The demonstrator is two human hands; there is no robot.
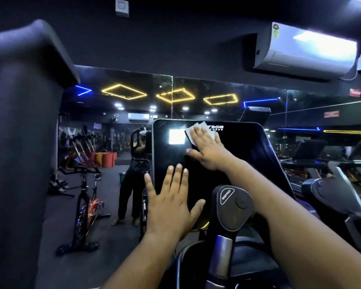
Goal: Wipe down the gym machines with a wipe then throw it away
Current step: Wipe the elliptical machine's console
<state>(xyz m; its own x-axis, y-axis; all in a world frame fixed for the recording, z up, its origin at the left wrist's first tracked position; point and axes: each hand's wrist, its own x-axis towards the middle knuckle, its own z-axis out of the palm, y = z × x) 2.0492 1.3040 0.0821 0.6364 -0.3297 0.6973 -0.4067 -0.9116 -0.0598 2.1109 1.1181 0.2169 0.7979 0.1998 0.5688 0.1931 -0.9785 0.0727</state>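
- The machine's black console panel (233,155) is what we are wiping; in this dim light we cannot tell how much is clean
- Our right hand (206,149) presses the white wipe (198,128) flat near the panel's top
- Our left hand (171,203) rests spread-fingered on its lower edge
- Other machines and binning the wipe remain

- The wipe (198,130) is white, lying on the glossy black console panel (238,155).
- White lettering marks the panel's top edge.
- Yellow diamond-shaped light strips (124,91) and blue ones glow at upper centre.
- The spin bike (86,207) at lower left is black with orange.
- The air conditioner (306,51) at upper right is white.
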